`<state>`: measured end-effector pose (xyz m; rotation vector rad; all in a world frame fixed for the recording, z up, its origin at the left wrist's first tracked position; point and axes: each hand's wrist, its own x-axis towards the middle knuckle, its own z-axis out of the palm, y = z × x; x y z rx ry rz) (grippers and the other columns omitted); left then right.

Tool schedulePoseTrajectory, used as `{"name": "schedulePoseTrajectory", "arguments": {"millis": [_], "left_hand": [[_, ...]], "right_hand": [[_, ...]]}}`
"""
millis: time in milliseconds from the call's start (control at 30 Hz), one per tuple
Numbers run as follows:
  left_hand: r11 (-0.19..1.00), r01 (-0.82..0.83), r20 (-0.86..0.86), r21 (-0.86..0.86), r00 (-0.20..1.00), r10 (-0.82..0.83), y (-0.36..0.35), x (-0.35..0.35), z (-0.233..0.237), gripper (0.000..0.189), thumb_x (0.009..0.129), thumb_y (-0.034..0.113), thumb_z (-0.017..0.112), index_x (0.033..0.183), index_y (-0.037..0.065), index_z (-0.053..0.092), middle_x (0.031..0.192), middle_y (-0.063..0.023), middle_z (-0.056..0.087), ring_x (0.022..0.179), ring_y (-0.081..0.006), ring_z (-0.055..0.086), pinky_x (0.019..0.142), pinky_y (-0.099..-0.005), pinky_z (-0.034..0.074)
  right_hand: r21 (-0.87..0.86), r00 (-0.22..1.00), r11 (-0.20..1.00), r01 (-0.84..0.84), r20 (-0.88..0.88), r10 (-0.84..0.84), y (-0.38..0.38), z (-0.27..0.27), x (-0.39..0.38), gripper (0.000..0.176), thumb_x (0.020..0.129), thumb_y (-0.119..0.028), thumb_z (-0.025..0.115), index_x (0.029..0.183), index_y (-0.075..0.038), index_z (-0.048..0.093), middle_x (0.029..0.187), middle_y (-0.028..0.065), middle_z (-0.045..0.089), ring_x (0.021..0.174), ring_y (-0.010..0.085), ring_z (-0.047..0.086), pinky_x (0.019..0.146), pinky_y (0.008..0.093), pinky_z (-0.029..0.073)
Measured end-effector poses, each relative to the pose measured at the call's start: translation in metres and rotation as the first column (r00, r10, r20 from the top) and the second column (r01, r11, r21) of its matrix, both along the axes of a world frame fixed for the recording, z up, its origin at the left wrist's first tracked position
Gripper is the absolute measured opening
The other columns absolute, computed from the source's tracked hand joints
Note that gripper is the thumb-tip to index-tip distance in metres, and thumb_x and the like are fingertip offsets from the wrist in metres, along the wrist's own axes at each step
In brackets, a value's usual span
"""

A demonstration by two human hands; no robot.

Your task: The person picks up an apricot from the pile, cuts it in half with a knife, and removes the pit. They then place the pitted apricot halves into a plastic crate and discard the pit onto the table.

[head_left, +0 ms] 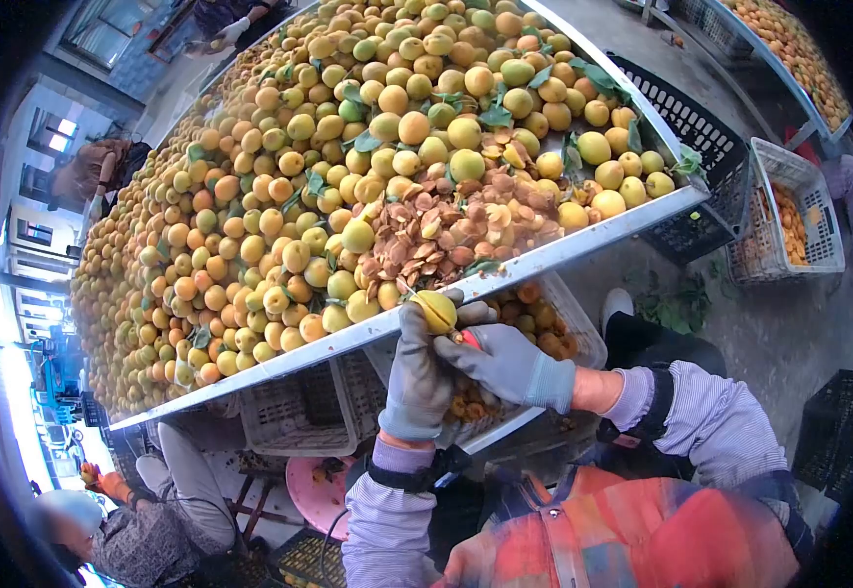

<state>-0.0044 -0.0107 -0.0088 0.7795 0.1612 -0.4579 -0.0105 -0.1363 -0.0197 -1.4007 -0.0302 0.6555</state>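
Note:
My left hand (pixel 417 377), in a grey glove, is closed around a yellow-green apricot (pixel 434 312) just in front of the table's metal edge. A dark cut line runs across the fruit. My right hand (pixel 510 363), gloved as well, grips a small tool with a red handle (pixel 467 339) right beside the apricot; its working end is hidden. Behind both hands, a heap of brown apricot pits (pixel 436 235) lies on the table among whole apricots (pixel 279 225). Below them, a crate holds split apricot halves (pixel 549 343).
The table's raised metal rim (pixel 583 238) slants between me and the fruit. Empty-looking crates (pixel 299 412) and a pink basin (pixel 314 490) sit under it. At right stand a black crate (pixel 686 137) and a white crate (pixel 770 216). A co-worker (pixel 152 510) sits at lower left.

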Motion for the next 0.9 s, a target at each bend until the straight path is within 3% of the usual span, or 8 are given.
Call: {"name": "schedulePoseTrajectory", "arguments": {"millis": [100,167,200,333,500,567,833,900], "left_hand": [[0.999,-0.041,0.055,-0.007,0.998,0.041,-0.002,0.0,0.0,0.052,0.093,0.043,0.041,0.122,0.0,0.042,0.106,-0.0149,0.057,0.094,-0.0204,0.057,0.08,-0.0322,0.048],[0.967,-0.105,0.174,0.231,0.983,0.065,0.001,-0.001,-0.001,0.051,0.093,0.04,0.043,0.124,0.0,0.04,0.106,-0.0135,0.056,0.095,-0.0194,0.057,0.08,-0.0307,0.048],[0.875,-0.187,0.294,0.447,0.954,0.053,0.002,-0.002,-0.001,0.051,0.093,0.037,0.045,0.127,0.0,0.038,0.105,-0.0121,0.055,0.095,-0.0184,0.056,0.079,-0.0291,0.048],[0.814,-0.298,0.341,0.498,0.931,0.132,-0.005,-0.003,0.009,0.045,0.095,0.028,0.043,0.127,-0.003,0.034,0.1,-0.0107,0.055,0.092,-0.0177,0.057,0.078,-0.0268,0.047],[0.898,-0.164,0.228,0.408,0.971,0.074,0.003,-0.002,0.009,0.039,0.095,0.028,0.04,0.118,-0.003,0.04,0.1,-0.0128,0.057,0.09,-0.0191,0.059,0.078,-0.0278,0.048],[0.901,-0.156,0.222,0.406,0.973,0.069,0.004,0.0,0.009,0.038,0.095,0.03,0.04,0.115,-0.003,0.041,0.1,-0.0134,0.057,0.089,-0.0197,0.059,0.078,-0.0281,0.048],[0.814,-0.272,0.327,0.514,0.939,0.107,0.011,0.004,0.011,0.042,0.094,0.031,0.045,0.119,-0.002,0.041,0.1,-0.0114,0.058,0.09,-0.0189,0.059,0.078,-0.0278,0.048],[0.893,-0.42,0.321,0.162,0.878,0.354,0.024,0.013,-0.001,0.042,0.093,0.028,0.047,0.122,-0.002,0.039,0.098,-0.0107,0.058,0.09,-0.0193,0.059,0.079,-0.0288,0.048]], "right_hand": [[-0.084,0.97,0.994,0.073,0.239,-0.051,0.002,-0.009,0.0,0.036,0.089,-0.039,0.054,0.08,-0.004,0.054,0.062,-0.0025,0.05,0.052,0.0055,0.044,0.045,0.0237,0.037],[-0.217,0.989,0.976,-0.018,0.141,0.05,-0.005,0.009,0.005,0.041,0.088,-0.041,0.053,0.084,0.0,0.057,0.071,0.0181,0.057,0.066,0.0272,0.056,0.061,0.0359,0.044],[-0.216,0.989,0.976,-0.018,0.139,0.05,-0.005,0.007,0.006,0.041,0.088,-0.041,0.053,0.084,0.0,0.057,0.071,0.0181,0.057,0.066,0.0272,0.056,0.061,0.0359,0.044],[-0.168,0.977,0.986,-0.019,0.208,0.054,-0.008,0.004,0.006,0.039,0.088,-0.038,0.053,0.086,0.0,0.056,0.07,0.0168,0.057,0.065,0.0261,0.056,0.062,0.0356,0.044],[-0.151,0.962,0.988,0.043,0.274,0.0,-0.002,-0.003,0.004,0.035,0.088,-0.035,0.053,0.088,0.0,0.057,0.071,0.0158,0.058,0.065,0.0211,0.054,0.062,0.0341,0.044],[-0.093,0.973,0.995,0.041,0.229,-0.019,0.001,-0.01,0.005,0.03,0.087,-0.029,0.058,0.09,0.0,0.056,0.069,0.0019,0.054,0.064,0.009,0.046,0.058,0.0273,0.042],[-0.108,0.985,0.992,-0.058,0.157,0.075,-0.003,-0.002,0.004,0.029,0.087,-0.032,0.056,0.086,-0.003,0.058,0.069,0.0096,0.058,0.06,0.013,0.051,0.058,0.029,0.043],[-0.12,0.98,0.991,-0.052,0.186,0.074,-0.011,0.005,0.005,0.027,0.087,-0.031,0.056,0.086,-0.004,0.059,0.069,0.008,0.059,0.057,0.0118,0.052,0.055,0.0271,0.043]]}}
